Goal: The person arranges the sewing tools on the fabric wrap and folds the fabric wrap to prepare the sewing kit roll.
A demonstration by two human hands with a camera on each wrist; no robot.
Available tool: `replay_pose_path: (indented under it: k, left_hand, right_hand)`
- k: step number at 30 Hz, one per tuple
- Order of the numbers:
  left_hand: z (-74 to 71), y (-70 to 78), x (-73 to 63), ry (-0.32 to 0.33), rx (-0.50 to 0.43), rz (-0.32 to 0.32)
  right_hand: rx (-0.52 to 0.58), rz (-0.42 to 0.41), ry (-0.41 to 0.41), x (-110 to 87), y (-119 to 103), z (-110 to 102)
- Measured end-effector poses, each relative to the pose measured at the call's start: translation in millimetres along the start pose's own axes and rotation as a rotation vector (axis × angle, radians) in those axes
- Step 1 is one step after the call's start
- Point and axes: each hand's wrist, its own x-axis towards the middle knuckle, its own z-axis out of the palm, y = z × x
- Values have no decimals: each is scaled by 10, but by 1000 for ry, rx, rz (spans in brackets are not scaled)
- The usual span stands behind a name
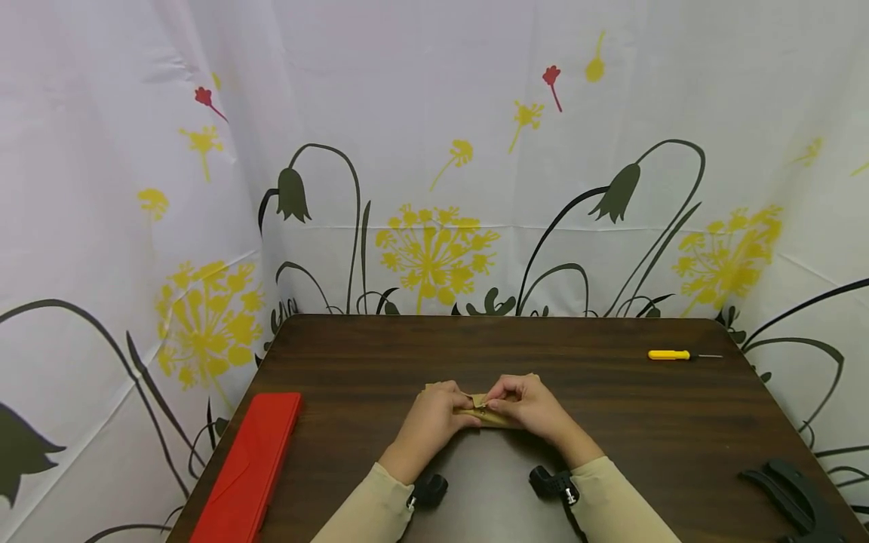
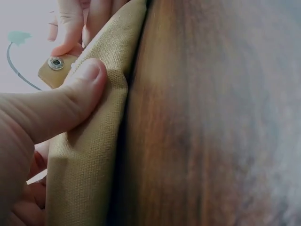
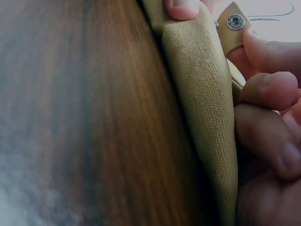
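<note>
A tan canvas pouch [image 1: 501, 419] lies near the middle of the dark wooden table, between both hands. My left hand [image 1: 432, 422] grips its left part, with the thumb pressed over the near fabric edge, as the left wrist view shows. At the opening, my right hand [image 1: 536, 407] pinches a small tan tab [image 3: 229, 40] between thumb and fingers. The tab carries a round metal snap [image 3: 235, 21] and stands up from the pouch, its snap apart from the fabric edge. The pouch's inside is hidden from view.
A long red box [image 1: 251, 460] lies along the table's left edge. At the back right rests a yellow-handled screwdriver [image 1: 670, 355]. A black object with a curved handle-like part [image 1: 790, 494] lies at the front right. A flower-printed curtain [image 1: 434, 98] hangs behind the table.
</note>
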Motion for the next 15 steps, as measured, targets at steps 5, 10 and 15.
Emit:
replay_pose_path:
  k: [5, 10, 15]
  left_hand:
    - [-2, -23, 9, -9, -24, 5]
    - [1, -39, 9, -12, -41, 4]
    - [-3, -43, 4, -19, -70, -18]
  right_hand:
    - [-62, -36, -8, 4, 8, -19]
    - [-44, -108, -19, 3, 29, -17]
    - [-47, -152, -23, -5, 16, -16]
